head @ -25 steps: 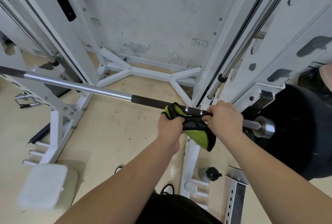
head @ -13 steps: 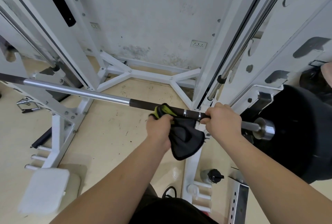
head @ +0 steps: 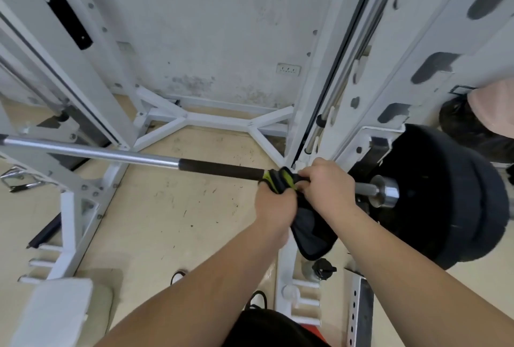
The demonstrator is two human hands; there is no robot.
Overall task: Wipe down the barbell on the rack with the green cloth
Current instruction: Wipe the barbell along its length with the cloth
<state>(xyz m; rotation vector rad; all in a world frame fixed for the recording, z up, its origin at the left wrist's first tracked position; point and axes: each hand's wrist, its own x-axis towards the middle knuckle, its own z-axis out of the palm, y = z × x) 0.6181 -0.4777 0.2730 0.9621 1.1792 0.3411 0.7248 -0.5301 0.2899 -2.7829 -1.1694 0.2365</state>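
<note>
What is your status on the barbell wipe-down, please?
Left hand shut on green cloth, wrapped over the barbell. Right hand gripping bar and cloth beside it. Cloth tail hangs below. Nothing in the way along the bar.

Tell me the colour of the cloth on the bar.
Green and black cloth; head view.

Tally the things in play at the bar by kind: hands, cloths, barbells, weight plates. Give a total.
Hands: 2, the left hand and the right hand, both gripping at the bar
Cloths: 1, the green cloth
Barbells: 1, the barbell
Weight plates: 1 in view, the black plate
Total: 5
</note>
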